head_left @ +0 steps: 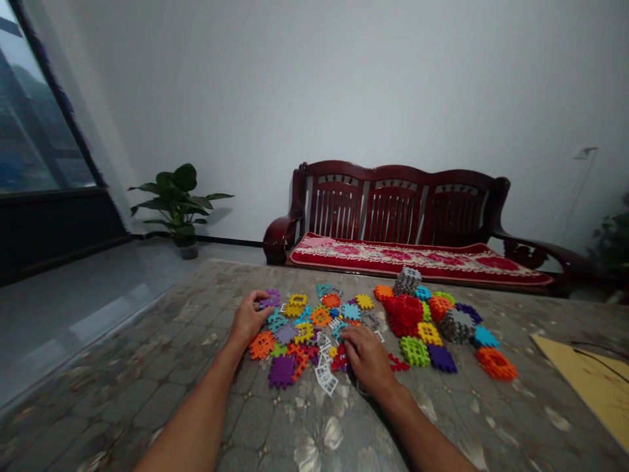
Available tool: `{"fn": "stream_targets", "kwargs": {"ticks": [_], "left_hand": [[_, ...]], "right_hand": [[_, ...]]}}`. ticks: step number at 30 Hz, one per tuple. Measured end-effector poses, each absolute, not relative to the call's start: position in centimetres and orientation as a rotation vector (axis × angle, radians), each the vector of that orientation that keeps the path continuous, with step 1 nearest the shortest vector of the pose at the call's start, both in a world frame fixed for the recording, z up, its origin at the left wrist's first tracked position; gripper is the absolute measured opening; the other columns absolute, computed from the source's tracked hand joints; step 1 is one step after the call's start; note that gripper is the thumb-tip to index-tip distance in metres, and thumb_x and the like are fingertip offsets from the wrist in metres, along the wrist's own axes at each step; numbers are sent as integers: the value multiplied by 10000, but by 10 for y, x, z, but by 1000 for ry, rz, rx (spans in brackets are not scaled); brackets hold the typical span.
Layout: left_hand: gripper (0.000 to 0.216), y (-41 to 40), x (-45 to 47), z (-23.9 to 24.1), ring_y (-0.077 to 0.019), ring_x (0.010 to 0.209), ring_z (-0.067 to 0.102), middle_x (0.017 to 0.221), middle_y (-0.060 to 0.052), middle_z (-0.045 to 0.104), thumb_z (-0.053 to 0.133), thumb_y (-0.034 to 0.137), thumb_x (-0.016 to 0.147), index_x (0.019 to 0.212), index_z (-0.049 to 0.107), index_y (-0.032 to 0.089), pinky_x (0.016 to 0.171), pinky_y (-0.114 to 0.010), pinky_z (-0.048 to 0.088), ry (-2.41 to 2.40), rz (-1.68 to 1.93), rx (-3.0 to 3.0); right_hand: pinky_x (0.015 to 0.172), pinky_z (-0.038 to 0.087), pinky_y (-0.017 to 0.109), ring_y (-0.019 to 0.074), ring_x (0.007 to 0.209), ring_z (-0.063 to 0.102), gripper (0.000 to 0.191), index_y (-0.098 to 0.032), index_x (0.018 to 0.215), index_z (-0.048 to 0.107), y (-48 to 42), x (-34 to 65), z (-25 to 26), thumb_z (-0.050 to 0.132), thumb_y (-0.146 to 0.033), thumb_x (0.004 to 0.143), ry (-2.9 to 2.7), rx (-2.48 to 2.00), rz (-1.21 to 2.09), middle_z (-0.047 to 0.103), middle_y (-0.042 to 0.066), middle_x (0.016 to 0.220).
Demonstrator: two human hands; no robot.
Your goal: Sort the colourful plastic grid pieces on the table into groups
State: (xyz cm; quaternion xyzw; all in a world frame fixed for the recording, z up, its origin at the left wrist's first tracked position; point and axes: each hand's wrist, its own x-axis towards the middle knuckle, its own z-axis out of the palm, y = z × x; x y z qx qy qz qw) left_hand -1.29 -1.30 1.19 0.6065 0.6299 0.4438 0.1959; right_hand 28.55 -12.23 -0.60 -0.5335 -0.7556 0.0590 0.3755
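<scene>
Grey patterned tabletop, wooden bench behind. Left hand: thumb and fingertips pinch a purple tile. Right hand: fingers released, lying flat; red tile at the fingertips, white lattice piece just beyond them.

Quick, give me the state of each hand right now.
Left hand: fingers closed on a purple tile.
Right hand: open, palm down on the loose tiles, gripping nothing visible.
</scene>
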Motion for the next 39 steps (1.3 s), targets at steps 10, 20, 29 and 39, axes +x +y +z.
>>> {"fn": "stream_targets", "kwargs": {"ticks": [10, 20, 29, 39], "left_hand": [[279, -17, -23, 18, -232, 1051, 626, 1094, -76, 682, 635, 252, 743, 1008, 692, 186, 970, -371, 493, 1892, 1176, 1844], [495, -50, 42, 49, -280, 1147, 588, 1192, -70, 688, 796, 410, 674, 1134, 710, 249, 1024, -384, 422, 1365, 603, 2384], [357, -50, 42, 38, -241, 1070, 620, 1152, -60, 703, 681, 311, 753, 1102, 707, 241, 963, -343, 464, 1365, 488, 2360], [385, -40, 19, 44, -231, 1069, 633, 1143, -51, 703, 650, 179, 698, 1075, 716, 226, 994, -336, 468, 1528, 725, 2266]], "right_hand": [[937, 456, 395, 229, 1029, 611, 233, -227, 989, 707, -121, 287, -7, 511, -138, 900, -1942, -1350, 156, 718, 59, 1057], [907, 464, 396, 230, 1017, 611, 247, -237, 990, 713, -121, 287, -8, 493, -162, 907, -1943, -1352, 163, 721, 59, 1050], [938, 457, 400, 223, 1029, 612, 240, -232, 996, 707, -119, 289, -11, 497, -158, 906, -1947, -1326, 153, 722, 58, 1056], [945, 463, 415, 230, 1031, 628, 250, -240, 1023, 716, -122, 288, -8, 489, -206, 923, -1918, -1345, 162, 727, 66, 1079]]}}
